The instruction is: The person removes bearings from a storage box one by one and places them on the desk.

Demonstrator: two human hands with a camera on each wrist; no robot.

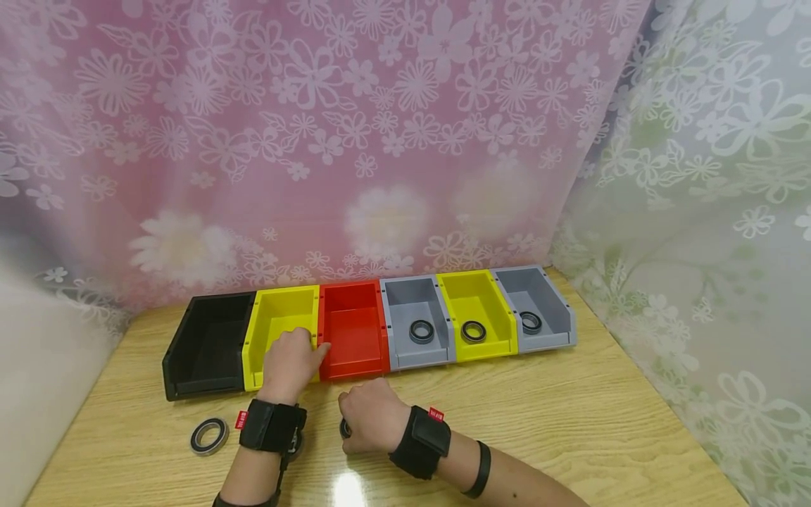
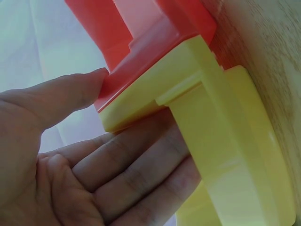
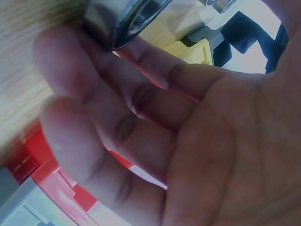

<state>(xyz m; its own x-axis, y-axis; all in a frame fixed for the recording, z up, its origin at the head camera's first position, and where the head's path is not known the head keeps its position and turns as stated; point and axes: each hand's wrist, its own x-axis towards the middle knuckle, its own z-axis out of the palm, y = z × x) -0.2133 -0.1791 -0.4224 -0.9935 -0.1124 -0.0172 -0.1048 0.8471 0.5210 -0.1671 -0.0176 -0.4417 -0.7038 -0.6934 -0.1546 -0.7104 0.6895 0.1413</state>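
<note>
My left hand [image 1: 290, 362] straddles the side where the left yellow bin [image 2: 235, 146] meets the red bin [image 2: 141, 61]. Its thumb touches the red wall and its fingers reach inside the yellow bin, gripping the joined walls; the fingertips are hidden. On the table in front of the red bin, my right hand [image 1: 375, 417] holds a ball bearing [image 3: 127, 23] at its fingertips. Most of that bearing is covered in the head view, and the right thumb is hidden. Left of my left wrist lies another bearing [image 1: 209, 436], flat on the wood.
At the row's left end stands a black bin [image 1: 205, 386]. To the right of the red bin come a grey bin [image 1: 421, 359], a yellow bin [image 1: 488, 350] and another grey bin [image 1: 548, 340], each with one bearing inside. A flowered curtain [image 1: 380, 141] hangs behind the wooden table [image 1: 570, 422].
</note>
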